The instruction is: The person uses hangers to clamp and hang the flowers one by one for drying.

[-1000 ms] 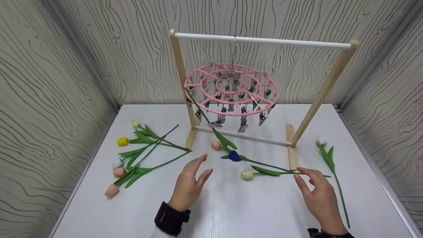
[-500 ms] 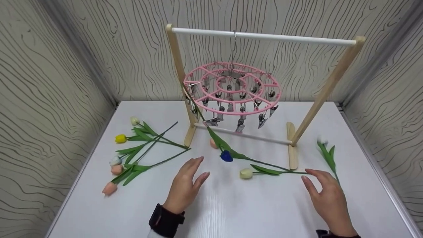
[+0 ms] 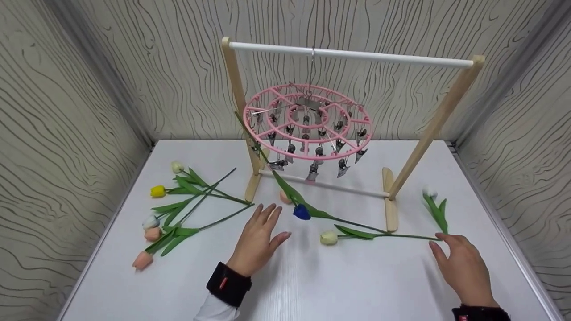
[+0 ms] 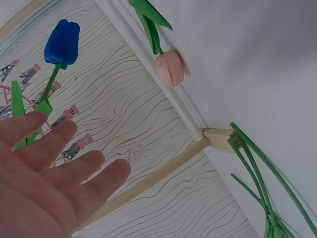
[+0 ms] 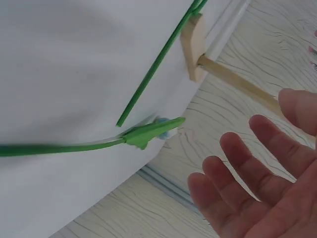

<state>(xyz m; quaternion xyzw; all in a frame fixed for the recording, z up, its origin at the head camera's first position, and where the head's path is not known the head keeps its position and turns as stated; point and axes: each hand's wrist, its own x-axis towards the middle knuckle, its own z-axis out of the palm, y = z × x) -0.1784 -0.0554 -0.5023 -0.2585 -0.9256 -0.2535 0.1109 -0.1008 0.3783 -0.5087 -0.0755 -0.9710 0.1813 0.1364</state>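
Held by a clip at the front left of the pink round clip hanger [image 3: 308, 120], a blue tulip [image 3: 302, 211] hangs tilted, bloom down. My left hand [image 3: 254, 245] is held below and left of that bloom, palm bare, its fingers straight in the left wrist view [image 4: 74, 173]. At the right, my right hand [image 3: 466, 267] hovers over the stem of a pale blue-white tulip [image 3: 430, 192], hiding part of it; its fingers are spread and hold nothing. A cream tulip [image 3: 329, 237] lies between the hands. Beyond the blue bloom is a peach tulip [image 3: 284, 197], partly hidden.
The hanger hooks onto the white bar [image 3: 357, 55] of a wooden stand, whose right foot [image 3: 391, 214] rests near the right hand. Several tulips, including a yellow one [image 3: 158, 191] and a peach one [image 3: 142, 260], lie with crossing stems on the table's left side.
My right hand has moved right, from the cream tulip's stem end to the pale tulip's stem. My left hand's fingers have straightened. The hanging blue tulip has swung a little left.
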